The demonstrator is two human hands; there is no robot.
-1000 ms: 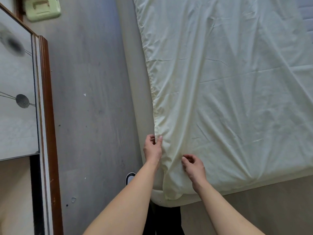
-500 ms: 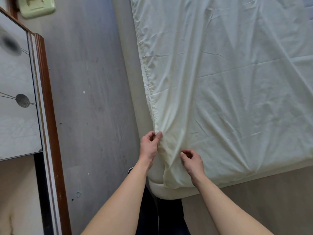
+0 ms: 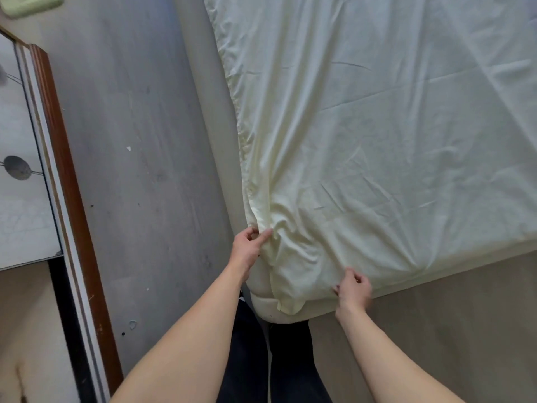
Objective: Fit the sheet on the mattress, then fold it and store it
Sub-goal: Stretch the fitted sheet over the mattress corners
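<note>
Head view shows us both bare hands working the near corner of the mattress (image 3: 263, 292), where the pale sheet (image 3: 377, 146) lies spread over the top. Our left hand (image 3: 248, 247) sits at the sheet's gathered side hem, thumb and forefinger pinching the cloth, so that grip is grasping the sheet. Our right hand (image 3: 353, 289) is at the foot edge, fingers curled onto the fabric right at the mattress edge; it looks like a pinch on the sheet, though the fingertips are partly hidden under the hand. Between the two grips the sheet bunches into folds and a loose flap hangs over the corner, leaving the bare mattress corner exposed just below and beside the left grip. Away from both grips the sheet runs wrinkled across the mattress, its ruffled edge following the side above the left hand. Left of the left grip lies the grey floor (image 3: 139, 141), and further left a wooden-framed mirror (image 3: 66, 181) leans upright. Below the grips we see our dark trousers (image 3: 279, 359), and under the right grip a beige surface beside the mattress
</note>
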